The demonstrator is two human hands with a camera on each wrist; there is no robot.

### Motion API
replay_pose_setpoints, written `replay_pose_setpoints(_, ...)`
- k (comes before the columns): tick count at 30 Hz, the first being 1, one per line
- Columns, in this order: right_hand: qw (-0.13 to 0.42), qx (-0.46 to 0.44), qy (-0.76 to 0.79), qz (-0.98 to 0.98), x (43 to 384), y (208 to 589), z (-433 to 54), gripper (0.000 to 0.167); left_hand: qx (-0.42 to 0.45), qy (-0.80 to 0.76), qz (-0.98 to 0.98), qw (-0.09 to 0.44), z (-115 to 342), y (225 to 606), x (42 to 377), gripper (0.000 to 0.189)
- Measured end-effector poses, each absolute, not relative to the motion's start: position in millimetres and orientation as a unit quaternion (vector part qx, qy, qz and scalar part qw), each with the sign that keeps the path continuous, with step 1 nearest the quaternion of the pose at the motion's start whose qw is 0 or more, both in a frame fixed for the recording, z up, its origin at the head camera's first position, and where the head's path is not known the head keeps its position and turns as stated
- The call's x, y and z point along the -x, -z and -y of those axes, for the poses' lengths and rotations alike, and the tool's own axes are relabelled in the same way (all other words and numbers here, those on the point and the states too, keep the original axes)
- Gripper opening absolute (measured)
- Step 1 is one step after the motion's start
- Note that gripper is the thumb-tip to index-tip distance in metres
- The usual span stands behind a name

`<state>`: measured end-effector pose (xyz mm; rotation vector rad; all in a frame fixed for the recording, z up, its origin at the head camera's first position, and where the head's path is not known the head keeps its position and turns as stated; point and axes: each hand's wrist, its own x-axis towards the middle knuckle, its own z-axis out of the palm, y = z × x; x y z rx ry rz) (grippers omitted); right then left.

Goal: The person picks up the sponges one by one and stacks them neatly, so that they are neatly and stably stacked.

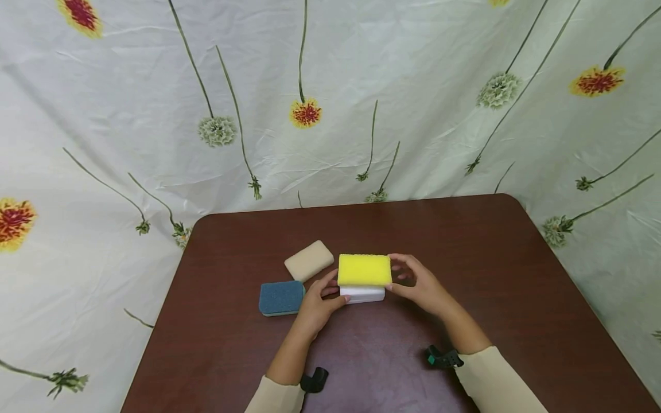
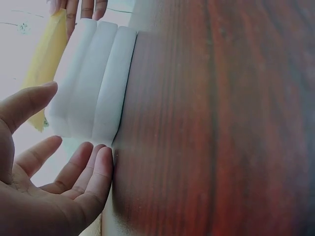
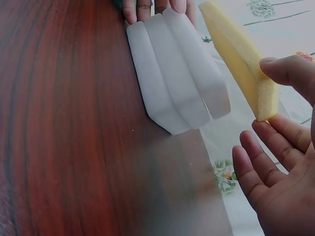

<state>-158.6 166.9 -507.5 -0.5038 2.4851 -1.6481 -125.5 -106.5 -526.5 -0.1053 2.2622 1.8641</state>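
The right hand [image 1: 420, 287] pinches the right end of the yellow sponge [image 1: 364, 269] between thumb and fingers. The sponge sits above the white three-layer stack [image 1: 362, 294], a gap showing at its right end. The left hand [image 1: 316, 304], thumb and fingers apart, brackets the stack's left end; firm contact cannot be confirmed. Beside it on the table [image 1: 439, 229] lie blue [image 1: 281, 298] and beige sponges [image 1: 308, 261].
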Motion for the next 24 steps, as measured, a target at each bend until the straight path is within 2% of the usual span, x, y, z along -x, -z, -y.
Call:
replay_pose_setpoints(4, 0.064, 0.172, 0.542, -0.820, 154.8, 502.8, -162.7, 0.065, 0.036, -0.631, -0.767, 0.106, 107.3, 527.2, 125.0, 0.073)
replay_pose_setpoints(13, 0.074, 0.188, 0.538, -0.818, 158.3, 517.5, -165.2, 0.065, 0.040, -0.632, -0.766, 0.113, 107.0, 527.5, 125.1, 0.075)
replay_pose_setpoints(24, 0.085, 0.194, 0.536, -0.817, 158.3, 524.1, -163.3, 0.074, 0.030, -0.635, -0.764, 0.108, 107.3, 527.6, 126.0, 0.084)
